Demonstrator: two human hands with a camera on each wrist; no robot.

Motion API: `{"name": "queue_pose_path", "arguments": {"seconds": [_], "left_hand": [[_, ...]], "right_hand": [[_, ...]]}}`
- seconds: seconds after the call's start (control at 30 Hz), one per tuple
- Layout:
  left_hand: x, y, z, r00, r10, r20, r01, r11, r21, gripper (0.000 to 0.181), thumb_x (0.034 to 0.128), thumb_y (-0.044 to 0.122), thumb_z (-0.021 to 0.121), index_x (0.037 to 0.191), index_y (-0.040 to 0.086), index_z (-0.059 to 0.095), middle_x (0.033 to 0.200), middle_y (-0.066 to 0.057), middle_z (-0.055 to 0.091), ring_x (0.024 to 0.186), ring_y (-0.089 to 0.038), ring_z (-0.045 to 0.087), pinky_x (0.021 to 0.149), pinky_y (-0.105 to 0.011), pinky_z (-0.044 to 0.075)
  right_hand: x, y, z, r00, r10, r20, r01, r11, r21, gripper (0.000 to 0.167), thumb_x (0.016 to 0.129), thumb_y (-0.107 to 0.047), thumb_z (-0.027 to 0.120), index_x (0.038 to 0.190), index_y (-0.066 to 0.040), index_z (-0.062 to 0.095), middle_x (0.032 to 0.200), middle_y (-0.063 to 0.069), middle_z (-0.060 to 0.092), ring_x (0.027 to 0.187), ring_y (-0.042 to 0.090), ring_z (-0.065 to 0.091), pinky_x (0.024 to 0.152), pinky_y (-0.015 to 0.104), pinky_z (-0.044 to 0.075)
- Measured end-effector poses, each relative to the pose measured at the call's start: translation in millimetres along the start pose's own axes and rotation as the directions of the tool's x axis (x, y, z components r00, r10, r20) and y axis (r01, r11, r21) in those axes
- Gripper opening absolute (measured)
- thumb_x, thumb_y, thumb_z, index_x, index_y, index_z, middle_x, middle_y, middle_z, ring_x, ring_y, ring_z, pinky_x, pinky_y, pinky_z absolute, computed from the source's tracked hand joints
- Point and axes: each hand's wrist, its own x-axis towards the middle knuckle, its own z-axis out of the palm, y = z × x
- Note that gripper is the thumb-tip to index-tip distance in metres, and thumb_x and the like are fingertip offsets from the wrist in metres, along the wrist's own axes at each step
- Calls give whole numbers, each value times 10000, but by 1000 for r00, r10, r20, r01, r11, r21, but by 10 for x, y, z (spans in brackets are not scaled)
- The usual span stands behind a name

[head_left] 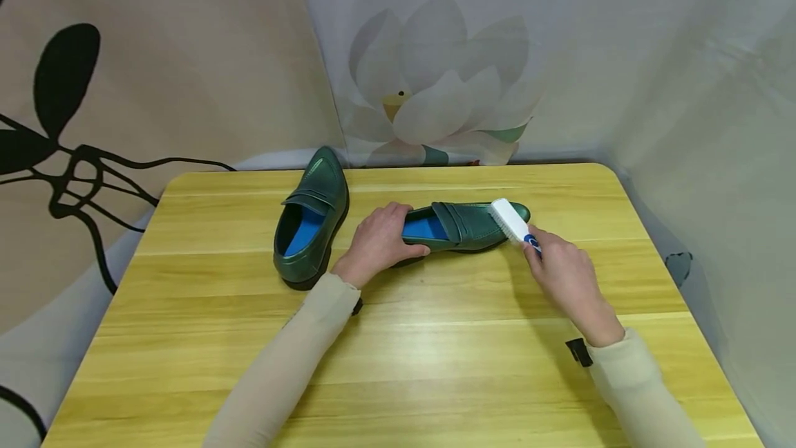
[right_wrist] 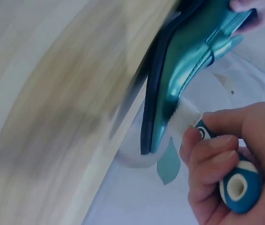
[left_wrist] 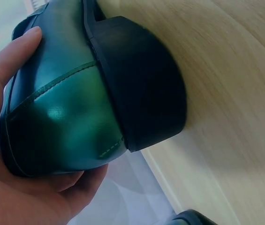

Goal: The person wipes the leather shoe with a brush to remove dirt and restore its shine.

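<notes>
A dark green loafer (head_left: 475,227) with a blue insole lies sideways on the table, its toe to the right. My left hand (head_left: 382,237) grips it around the heel end; in the left wrist view the thumb lies along the side of the loafer (left_wrist: 66,108) near its black heel, with fingers beneath the back. My right hand (head_left: 564,274) holds a white brush (head_left: 510,220) by its blue-and-white handle. The bristles touch the upper near the toe, as the brush (right_wrist: 186,115) also shows in the right wrist view, where the fingers curl round the handle.
A second green loafer (head_left: 311,220) stands on the left, toe against the table's back edge. The wooden table (head_left: 435,365) has rounded far corners. Behind it hangs a pale cloth (head_left: 560,54) printed with a lotus flower and dark leaves.
</notes>
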Motion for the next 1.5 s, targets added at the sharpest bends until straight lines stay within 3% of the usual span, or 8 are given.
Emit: {"name": "queue_pose_path", "arguments": {"seconds": [0.17,0.47,0.73,0.87,0.97,1.17,1.27,1.5], "left_hand": [[3,-5,0,1000,-1,1,1,1000,7,857,821,573,833,1440,45,566,1379,-149,609,1135,-328,615,969,-504,532],[4,2,6,1000,-7,10,7,1000,-11,864,822,563,836,1451,42,555,1398,-155,599,1153,-330,605,978,-508,523],[3,13,5,1000,-2,-2,2,1000,-5,863,814,561,845,1439,37,561,1384,-149,608,1149,-329,618,971,-496,529],[1,18,-1,1000,1,-3,-1,1000,-6,859,816,556,845,1436,33,561,1379,-150,608,1139,-329,617,968,-496,530],[-1,15,-2,1000,0,-2,0,1000,-11,855,818,552,846,1434,32,562,1376,-150,609,1139,-331,617,970,-497,529],[-8,-6,16,1000,5,-7,-5,1000,-18,846,820,545,847,1427,27,565,1364,-154,614,1127,-329,619,967,-495,531],[-7,-10,26,1000,6,-9,-6,1000,-23,844,819,537,851,1427,25,566,1366,-160,613,1126,-332,617,967,-501,530],[-5,-4,17,1000,14,-20,-14,1000,-11,852,813,550,850,1424,26,570,1369,-160,615,1128,-330,621,964,-496,536]], "right_hand": [[49,-7,45,998,-39,-48,37,999,-34,397,1006,-139,677,1308,116,635,1088,310,705,779,427,705,566,570,544],[169,-299,165,997,-68,46,66,997,50,431,1058,-187,612,1370,110,596,1172,297,695,865,404,712,656,551,568],[109,53,36,998,-27,-50,25,999,-30,398,1014,-148,671,1325,97,635,967,285,703,683,384,657,522,535,507],[85,213,-40,996,27,-84,-30,999,-31,413,1006,-121,672,1322,138,612,1022,347,689,695,419,662,519,563,502],[86,205,-33,996,31,-89,-33,999,-24,414,1003,-110,673,1316,152,607,1032,359,685,694,423,663,529,569,512],[109,-61,116,997,-68,-40,68,998,-2,408,1010,-137,676,1329,112,625,977,282,705,673,363,660,524,521,525],[111,-155,151,996,-83,-23,83,997,0,405,1015,-139,674,1337,101,627,983,263,709,680,344,662,524,503,524],[93,78,44,999,-14,-50,14,1000,-6,405,1015,-131,668,1335,112,620,1034,314,702,754,424,684,574,573,529]]}}
